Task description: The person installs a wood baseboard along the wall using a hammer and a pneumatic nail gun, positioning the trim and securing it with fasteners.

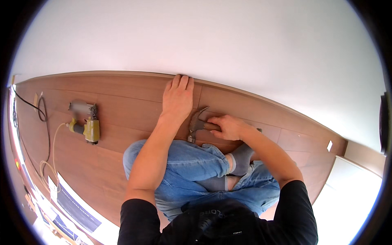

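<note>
My left hand point(178, 98) reaches to the foot of the wall. Its fingers lie stretched out side by side over the top edge of the thin brown baseboard point(245, 92), and the thumb is hidden. To its right, my right hand point(229, 127) is closed round the handle of a claw hammer point(195, 122). The hammer is held low near the floor, with its curved claw toward the wall and its striking face toward my knee. The handle's end shows past my hand, beside my ankle.
I sit cross-legged on the brown plank floor point(110, 167), facing the white wall point(196, 36). A yellow-green air nailer point(90, 126) lies at left with its pale hose point(52, 163). Nearby are a dark cable point(48, 139) and a printed sheet point(77, 208). A white panel point(347, 196) stands at right.
</note>
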The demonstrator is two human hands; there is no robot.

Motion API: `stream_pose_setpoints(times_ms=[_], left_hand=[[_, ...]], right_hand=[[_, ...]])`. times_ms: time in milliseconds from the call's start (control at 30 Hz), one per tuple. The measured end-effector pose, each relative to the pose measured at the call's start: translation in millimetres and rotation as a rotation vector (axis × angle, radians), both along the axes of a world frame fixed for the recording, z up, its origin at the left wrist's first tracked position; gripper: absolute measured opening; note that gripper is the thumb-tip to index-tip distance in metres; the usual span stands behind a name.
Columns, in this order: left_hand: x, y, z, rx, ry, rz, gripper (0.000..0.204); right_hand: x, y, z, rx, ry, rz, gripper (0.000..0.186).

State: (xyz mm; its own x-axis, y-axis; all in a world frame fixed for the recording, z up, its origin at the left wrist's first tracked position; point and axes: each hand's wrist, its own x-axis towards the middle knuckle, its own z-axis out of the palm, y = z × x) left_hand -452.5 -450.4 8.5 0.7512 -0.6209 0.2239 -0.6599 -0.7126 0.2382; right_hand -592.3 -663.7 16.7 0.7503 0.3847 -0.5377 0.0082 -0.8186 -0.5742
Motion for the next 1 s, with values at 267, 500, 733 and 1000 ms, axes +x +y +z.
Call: stream_pose_setpoints(times_ms=[267,500,733,1000], left_hand=[[-0.6,-5.6,3.9,-0.011,0.047,0.026,0.04],[5.2,-0.9,0.9,-0.036,0.009,0.003,0.034],[3.2,-9.8,7.5,0.029,0.09,0.042,0.032],[8.1,-1.8,1.9,-0.022,0.024,0.009,0.034]], right_hand=[[19.6,2.3,4.0,-0.4,-0.917,-0.335,0.052],[28.2,22.6,-23.6,-0.506,-0.912,-0.424,0.056],[36.8,2.1,-43.8,-0.622,-0.97,-0.353,0.04],[34.7,-7.8,-32.4,-0.446,-1.012,-0.294,0.037]])
